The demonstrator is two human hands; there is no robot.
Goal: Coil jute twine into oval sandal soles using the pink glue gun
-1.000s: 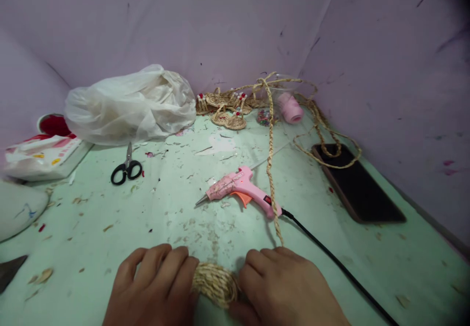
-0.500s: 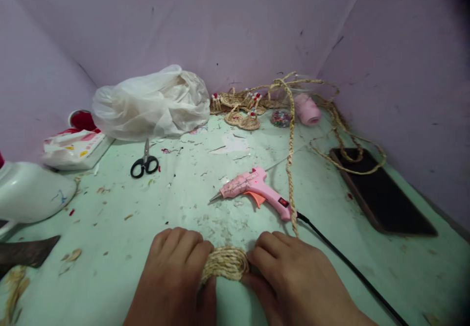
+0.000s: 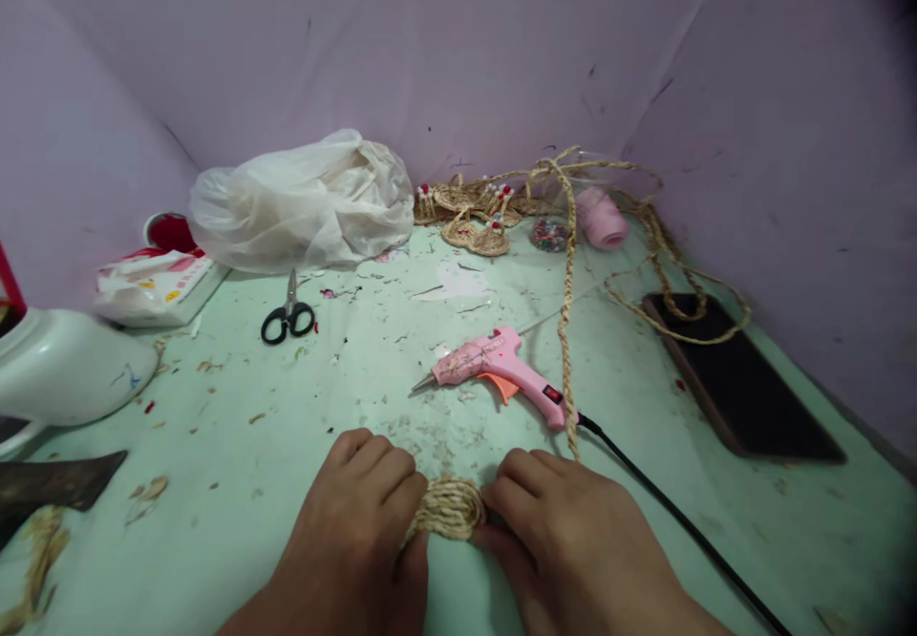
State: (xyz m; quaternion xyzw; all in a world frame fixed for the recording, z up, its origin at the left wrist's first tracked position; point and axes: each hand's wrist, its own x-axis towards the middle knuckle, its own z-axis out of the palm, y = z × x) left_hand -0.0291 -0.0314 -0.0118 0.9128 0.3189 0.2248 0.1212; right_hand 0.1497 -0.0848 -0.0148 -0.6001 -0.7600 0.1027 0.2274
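Observation:
Between my two hands is a coiled piece of braided straw cord (image 3: 450, 508), its rows lying side by side with a curled end at the right. My left hand (image 3: 362, 512) is closed around its left part, thumb below and fingers above. The right end is pinched by my right hand (image 3: 565, 526), whose fingertips are partly hidden. A long straw braid (image 3: 565, 330) runs from the back of the table down to my right hand. Just beyond the hands lies a pink glue gun (image 3: 494, 369), nozzle pointing left, its black cord passing to the right of my right hand.
Scissors (image 3: 287, 316), a white plastic bag (image 3: 308, 201), a tissue pack (image 3: 161, 287) and a white jug (image 3: 72, 369) occupy the left. Finished straw pieces (image 3: 477, 233), beads (image 3: 549, 235) and pink thread (image 3: 602, 219) sit behind. A phone (image 3: 752, 388) lies right, under looped cord.
My left hand has shifted slightly right and up along the coiled straw piece, so less of it shows. My right hand keeps its pinch. The view has moved a little.

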